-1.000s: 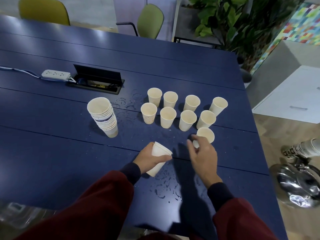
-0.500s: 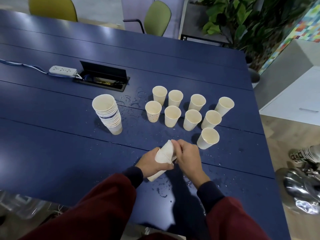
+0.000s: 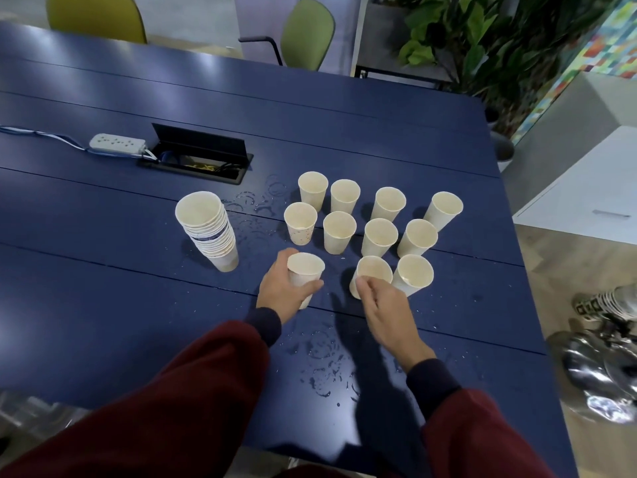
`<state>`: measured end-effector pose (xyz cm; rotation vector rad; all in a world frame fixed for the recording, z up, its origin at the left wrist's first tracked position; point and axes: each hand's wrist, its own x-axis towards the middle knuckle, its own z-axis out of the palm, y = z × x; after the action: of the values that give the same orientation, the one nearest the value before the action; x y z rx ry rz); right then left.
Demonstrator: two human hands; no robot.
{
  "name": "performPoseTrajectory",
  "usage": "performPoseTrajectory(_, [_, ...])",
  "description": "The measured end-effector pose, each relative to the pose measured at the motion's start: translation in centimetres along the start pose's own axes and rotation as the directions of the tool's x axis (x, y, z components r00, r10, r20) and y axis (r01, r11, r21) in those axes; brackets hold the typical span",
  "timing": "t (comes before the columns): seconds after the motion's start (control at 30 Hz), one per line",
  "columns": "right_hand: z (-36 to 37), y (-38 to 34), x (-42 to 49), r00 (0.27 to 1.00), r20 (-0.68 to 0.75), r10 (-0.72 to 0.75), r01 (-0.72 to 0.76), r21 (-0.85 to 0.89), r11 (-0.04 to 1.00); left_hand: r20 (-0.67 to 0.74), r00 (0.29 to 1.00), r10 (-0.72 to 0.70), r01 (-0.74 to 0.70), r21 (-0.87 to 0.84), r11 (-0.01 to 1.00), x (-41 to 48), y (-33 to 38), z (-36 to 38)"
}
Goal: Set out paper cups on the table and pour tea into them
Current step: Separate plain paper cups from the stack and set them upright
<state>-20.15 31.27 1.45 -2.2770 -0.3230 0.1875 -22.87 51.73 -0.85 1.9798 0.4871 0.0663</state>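
Observation:
Several empty paper cups stand upright in two rows on the dark blue table. In front of them a third row has begun with one cup at the right. My right hand holds another cup by its near wall, just left of that one, on the table. My left hand grips a further paper cup round its side, slightly tilted, low over the table further left. A tall stack of nested cups stands at the left.
Water drops lie on the table between my arms and behind the stack. A white power strip and an open cable box sit at the back left. A shiny metal vessel sits off the table's right edge. Green chairs stand beyond.
My right hand pulled a cup off the one in my left hand and moved it right, setting it down beside the front cup. My left hand shifted forward with its cup.

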Motion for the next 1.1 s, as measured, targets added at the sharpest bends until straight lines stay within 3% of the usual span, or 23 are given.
performPoseTrajectory(0.2, [0.2,0.5,-0.2,0.995,0.102,0.014,-0.008,-0.056,0.998,0.024,0.997,0.071,-0.070,-0.026,0.997,1.0,-0.6,0.8])
performPoseTrajectory(0.43, [0.4,-0.1,0.0,0.995,-0.098,0.005,-0.016,-0.109,0.994,0.026,0.984,-0.176,0.176,0.002,0.984,1.0,-3.3,-0.3])
performPoseTrajectory(0.7, [3.5,-3.9,2.0,0.979,-0.123,-0.160,0.154,-0.061,0.986,-0.169,0.928,-0.331,0.341,0.032,0.940,-0.3,-7.2,-5.6])
performPoseTrajectory(0.93, [6.9,-9.4,3.2,0.957,-0.020,-0.289,0.289,0.015,0.957,-0.286,0.912,-0.294,0.285,-0.072,0.956,0.7,-8.0,-10.6])
performPoseTrajectory(1.1, [9.1,-14.4,4.7,0.943,0.062,-0.327,0.325,0.046,0.945,-0.300,0.928,-0.220,0.218,-0.041,0.975,2.8,-7.5,-13.0])
